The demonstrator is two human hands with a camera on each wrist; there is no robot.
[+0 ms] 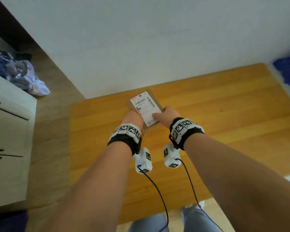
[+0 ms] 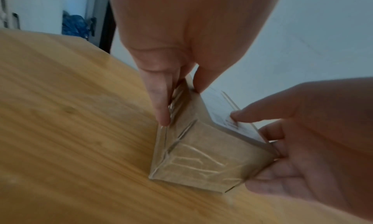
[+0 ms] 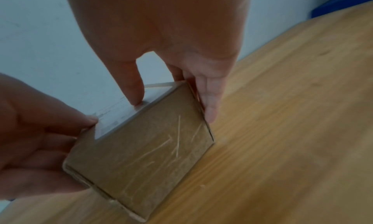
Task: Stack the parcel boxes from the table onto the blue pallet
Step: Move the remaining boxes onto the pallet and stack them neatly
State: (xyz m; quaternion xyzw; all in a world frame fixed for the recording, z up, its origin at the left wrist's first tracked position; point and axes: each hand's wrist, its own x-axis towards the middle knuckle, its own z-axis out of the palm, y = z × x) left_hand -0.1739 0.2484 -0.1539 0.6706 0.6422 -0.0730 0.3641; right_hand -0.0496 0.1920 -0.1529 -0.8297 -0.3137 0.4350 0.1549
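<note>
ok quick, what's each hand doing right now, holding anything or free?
Left hand: holding the parcel box, thumb on top, fingers down its left side.
Right hand: holding the same box, thumb on the label, fingers on its right side.

brown cardboard parcel box [image 1: 151, 104] with white barcode-printed shipping label [image 1: 145, 107]; honey-yellow striped wooden table [image 1: 224, 114]; black-and-white checker-marked wrist bands [image 1: 126, 130]; blue pallet [image 1: 288, 69], far right.

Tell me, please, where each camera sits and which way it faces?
Head: on the head, looking down at the wooden table; both forearms, left hand, right hand gripping the parcel box.
Left wrist: along the left fingers at the box.
Right wrist: along the right fingers.
Both wrist views share box, table and the opposite hand.
</note>
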